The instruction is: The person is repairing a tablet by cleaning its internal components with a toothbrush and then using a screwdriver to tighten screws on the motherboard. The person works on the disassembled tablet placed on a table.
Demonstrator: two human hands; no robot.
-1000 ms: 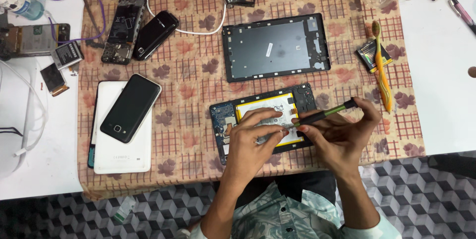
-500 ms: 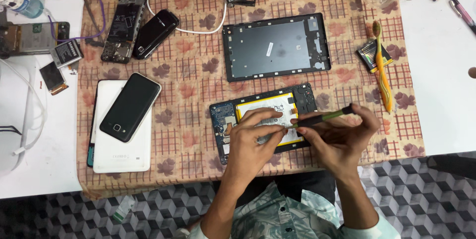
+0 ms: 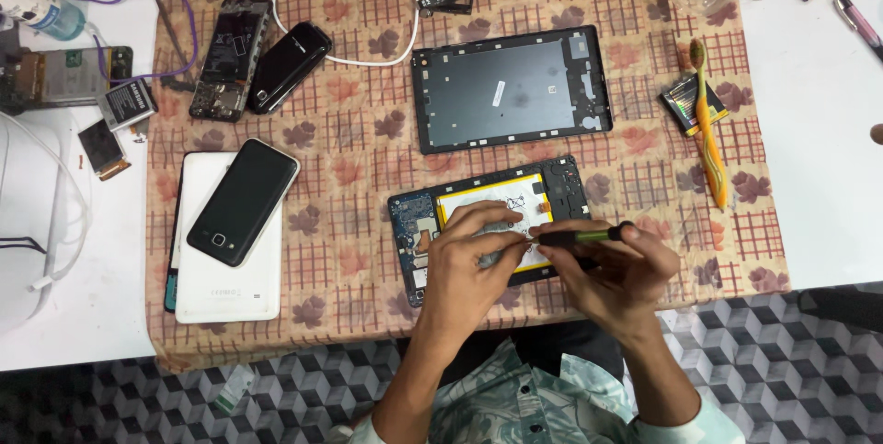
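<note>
- Since a second ago the screwdriver (image 3: 581, 236) has dropped from a raised slant to lie almost level across the opened tablet (image 3: 492, 223); both hands stay over its near half.
- Right hand (image 3: 614, 271): I see it closed around the screwdriver, thumb and fingers pinching the dark-and-green handle, tip pointing left toward the left hand's fingertips.
- Left hand (image 3: 474, 265): fingers curled down and pressing on the tablet's insides, over the lower edge of the yellow-framed battery (image 3: 497, 200). It grips nothing that I can make out; the contact point under the fingers is hidden.
- Opened tablet lies on the patterned cloth (image 3: 359, 131) near the table's front edge, blue circuit board (image 3: 414, 232) exposed at its left end.
- Just beyond it, apart, the tablet's dark back cover (image 3: 510, 90) lies inside-up.
- To the right: an orange toothbrush (image 3: 708, 131) resting across a small dark battery pack (image 3: 688, 103).
- To the left: a black phone (image 3: 242, 202) lying on top of a white tablet (image 3: 225, 260).
- Far left corner of the cloth: a stripped phone board (image 3: 228, 57) beside a black handset (image 3: 289, 67); a white cable (image 3: 368, 62) runs past them.
- White table (image 3: 819, 131) shows on either side of the cloth.
</note>
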